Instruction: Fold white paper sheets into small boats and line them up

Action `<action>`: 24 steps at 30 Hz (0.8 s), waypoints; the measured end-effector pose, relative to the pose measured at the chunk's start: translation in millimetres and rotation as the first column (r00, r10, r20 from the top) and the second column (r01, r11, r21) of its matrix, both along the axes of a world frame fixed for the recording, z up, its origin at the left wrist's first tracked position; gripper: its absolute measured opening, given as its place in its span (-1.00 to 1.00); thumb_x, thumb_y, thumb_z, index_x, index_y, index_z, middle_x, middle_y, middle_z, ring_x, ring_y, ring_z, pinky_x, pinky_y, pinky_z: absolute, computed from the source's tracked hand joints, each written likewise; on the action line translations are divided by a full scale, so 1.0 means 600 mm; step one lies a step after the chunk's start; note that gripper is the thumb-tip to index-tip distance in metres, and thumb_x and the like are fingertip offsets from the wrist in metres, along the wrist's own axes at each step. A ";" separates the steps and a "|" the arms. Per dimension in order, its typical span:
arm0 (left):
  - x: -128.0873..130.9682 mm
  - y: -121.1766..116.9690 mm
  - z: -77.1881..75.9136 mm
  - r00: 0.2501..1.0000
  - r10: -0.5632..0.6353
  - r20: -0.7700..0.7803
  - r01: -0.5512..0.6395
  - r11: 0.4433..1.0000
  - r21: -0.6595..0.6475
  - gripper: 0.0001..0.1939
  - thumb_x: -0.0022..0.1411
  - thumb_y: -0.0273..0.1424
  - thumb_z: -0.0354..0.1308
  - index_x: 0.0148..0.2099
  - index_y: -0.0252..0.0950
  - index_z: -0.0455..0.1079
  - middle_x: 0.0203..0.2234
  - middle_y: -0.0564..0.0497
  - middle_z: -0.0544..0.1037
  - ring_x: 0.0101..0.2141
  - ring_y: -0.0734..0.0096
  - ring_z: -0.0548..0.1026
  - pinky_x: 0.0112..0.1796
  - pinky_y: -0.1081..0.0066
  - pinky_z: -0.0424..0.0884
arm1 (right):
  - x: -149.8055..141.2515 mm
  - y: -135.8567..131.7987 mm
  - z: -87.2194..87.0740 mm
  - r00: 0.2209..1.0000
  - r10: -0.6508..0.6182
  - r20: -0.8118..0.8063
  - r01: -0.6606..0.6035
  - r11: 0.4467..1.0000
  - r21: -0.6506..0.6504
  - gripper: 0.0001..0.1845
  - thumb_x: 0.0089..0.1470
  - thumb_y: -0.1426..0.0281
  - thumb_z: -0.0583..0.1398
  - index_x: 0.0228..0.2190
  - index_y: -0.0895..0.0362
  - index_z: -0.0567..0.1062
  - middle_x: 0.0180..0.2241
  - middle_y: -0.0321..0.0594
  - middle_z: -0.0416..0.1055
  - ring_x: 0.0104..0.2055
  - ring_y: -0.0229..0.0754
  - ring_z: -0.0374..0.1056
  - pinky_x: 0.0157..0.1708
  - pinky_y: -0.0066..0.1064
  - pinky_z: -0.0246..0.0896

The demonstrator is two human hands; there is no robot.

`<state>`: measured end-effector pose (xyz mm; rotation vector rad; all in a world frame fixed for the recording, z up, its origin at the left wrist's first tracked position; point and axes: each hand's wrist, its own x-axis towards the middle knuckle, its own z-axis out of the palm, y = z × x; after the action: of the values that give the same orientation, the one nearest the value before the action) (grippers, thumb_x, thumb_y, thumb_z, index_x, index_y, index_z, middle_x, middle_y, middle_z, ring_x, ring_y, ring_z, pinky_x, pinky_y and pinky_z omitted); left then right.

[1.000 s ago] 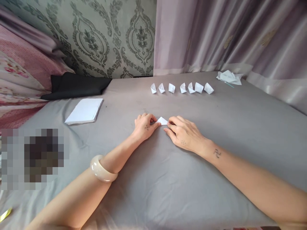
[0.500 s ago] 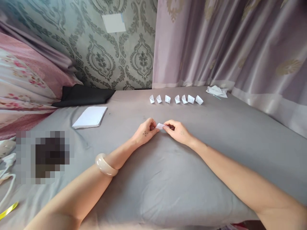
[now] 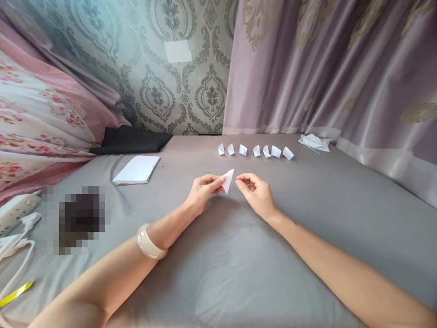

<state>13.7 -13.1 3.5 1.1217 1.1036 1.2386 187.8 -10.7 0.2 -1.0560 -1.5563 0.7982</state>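
Note:
A small white folded paper (image 3: pixel 228 180) with a triangular outline is pinched between the thumb and fingers of my left hand (image 3: pixel 205 187), held above the grey cloth surface. Just to its right, apart from the paper, is my right hand (image 3: pixel 256 191). Its fingers are curled and the thumb tip comes close to the index fingertip, with nothing visible between them. Beyond both hands, several small folded white paper pieces (image 3: pixel 243 150) stand in a row.
A stack of white paper (image 3: pixel 136 170) lies at the left, near a black cloth (image 3: pixel 136 140). Loose white papers (image 3: pixel 314 142) are at the far right. A power strip (image 3: pixel 18 212) with cords and a yellow strip (image 3: pixel 17 293) lie at the left edge.
My right hand has let go of the folded paper and moved slightly away. The paper is now tilted more upright in my left hand, showing its triangular shape. The view has shifted slightly.

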 end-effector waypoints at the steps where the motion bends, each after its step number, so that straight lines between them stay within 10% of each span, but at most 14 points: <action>1: 0.000 0.000 0.000 1.000 -0.005 0.016 0.005 1.000 -0.011 -0.71 -0.01 -0.19 0.33 -0.38 -0.34 0.52 -0.57 0.03 0.50 -0.50 0.52 0.42 -0.38 0.47 0.35 | -0.002 0.000 -0.001 1.000 0.010 -0.001 -0.010 1.000 0.001 -0.78 0.02 0.24 0.22 -0.35 0.14 0.48 -0.36 -0.19 0.48 -0.35 -0.21 0.38 -0.32 -0.37 0.31; 24: 0.009 -0.010 -0.001 0.987 -0.150 -0.052 0.151 0.988 0.024 -0.69 0.08 -0.24 0.29 -0.18 -0.34 0.56 -0.34 -0.07 0.61 -0.27 0.35 0.53 -0.16 0.37 0.43 | -0.003 0.001 -0.004 0.995 0.087 -0.052 -0.094 0.985 -0.145 -0.76 0.00 0.20 0.25 -0.35 0.12 0.52 -0.38 -0.25 0.50 -0.34 -0.22 0.38 -0.27 -0.36 0.24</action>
<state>19.2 -19.3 2.6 1.2401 1.0217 1.1163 186.1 -9.9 -2.3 -1.0719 -1.5334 1.0060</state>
